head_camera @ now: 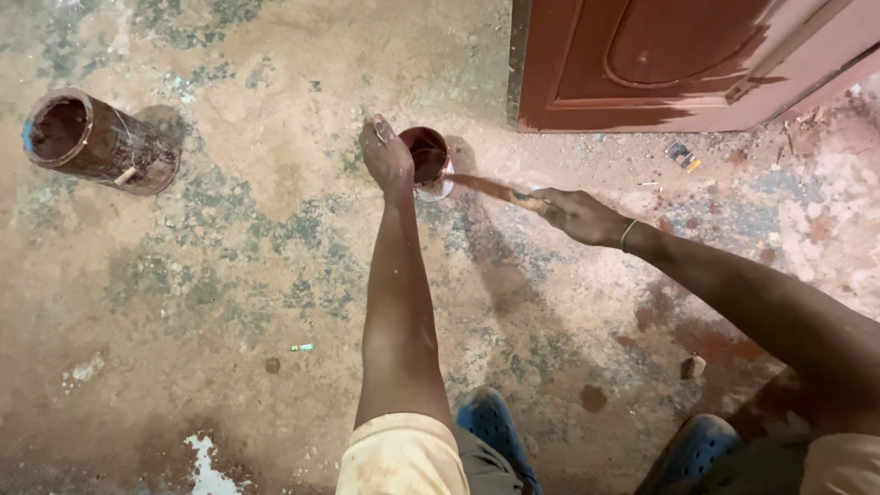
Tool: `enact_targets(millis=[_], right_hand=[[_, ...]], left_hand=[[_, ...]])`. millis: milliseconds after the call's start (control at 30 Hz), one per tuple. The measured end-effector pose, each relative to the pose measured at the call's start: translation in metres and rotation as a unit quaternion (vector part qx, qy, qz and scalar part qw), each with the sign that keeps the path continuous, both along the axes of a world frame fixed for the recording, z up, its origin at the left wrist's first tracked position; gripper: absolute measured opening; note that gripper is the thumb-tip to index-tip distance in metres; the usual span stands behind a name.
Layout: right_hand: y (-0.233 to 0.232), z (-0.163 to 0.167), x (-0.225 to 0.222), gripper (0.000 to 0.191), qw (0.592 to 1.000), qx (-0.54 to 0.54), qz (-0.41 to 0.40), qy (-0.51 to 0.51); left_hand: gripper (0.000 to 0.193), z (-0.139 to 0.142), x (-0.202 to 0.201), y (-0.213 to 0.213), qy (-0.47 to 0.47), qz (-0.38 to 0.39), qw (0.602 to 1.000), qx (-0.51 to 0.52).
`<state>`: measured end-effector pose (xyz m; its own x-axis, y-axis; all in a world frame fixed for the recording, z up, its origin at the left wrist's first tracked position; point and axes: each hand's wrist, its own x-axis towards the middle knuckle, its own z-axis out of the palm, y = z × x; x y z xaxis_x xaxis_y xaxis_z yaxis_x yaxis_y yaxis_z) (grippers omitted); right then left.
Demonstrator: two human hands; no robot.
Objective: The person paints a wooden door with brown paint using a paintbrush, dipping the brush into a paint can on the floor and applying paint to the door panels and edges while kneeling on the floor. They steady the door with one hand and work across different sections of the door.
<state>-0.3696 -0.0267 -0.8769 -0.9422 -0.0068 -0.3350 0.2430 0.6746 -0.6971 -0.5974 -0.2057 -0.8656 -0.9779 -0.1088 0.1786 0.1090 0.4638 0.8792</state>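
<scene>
Head view. The small paint tin (427,158) stands on the stained concrete floor (257,275), just left of the reddish-brown door (678,60). The left hand (386,156) grips the tin's left rim; the right hand (579,216), right of the tin, holds a brush handle (495,190) reaching into it. A larger paint-smeared can (96,139) stands well left of the tin.

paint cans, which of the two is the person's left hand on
The small can beside the door: the left hand grips its rim while the right hand dips a stick in. The bigger can stands apart, far left.
</scene>
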Motion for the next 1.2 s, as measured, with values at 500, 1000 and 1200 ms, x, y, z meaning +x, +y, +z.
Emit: enact_targets(millis=[500, 1000, 1200], right_hand=[[0.0, -0.007, -0.022, 0.044, 0.884, -0.399, -0.181, -0.162], [0.11, 0.002, 0.135, 0.042, 0.927, -0.229, -0.29, 0.065], [0.129, 0.027, 0.201, 0.037, 0.852, -0.265, -0.385, 0.236]], left_hand=[[0.056, -0.013, 0.005, 0.004, -0.085, -0.004, 0.988, 0.128], [0.063, 0.0, 0.114, 0.174, 0.193, -0.215, 0.954, 0.083], [0.062, 0.016, 0.137, 0.189, 0.268, -0.28, 0.921, -0.033]])
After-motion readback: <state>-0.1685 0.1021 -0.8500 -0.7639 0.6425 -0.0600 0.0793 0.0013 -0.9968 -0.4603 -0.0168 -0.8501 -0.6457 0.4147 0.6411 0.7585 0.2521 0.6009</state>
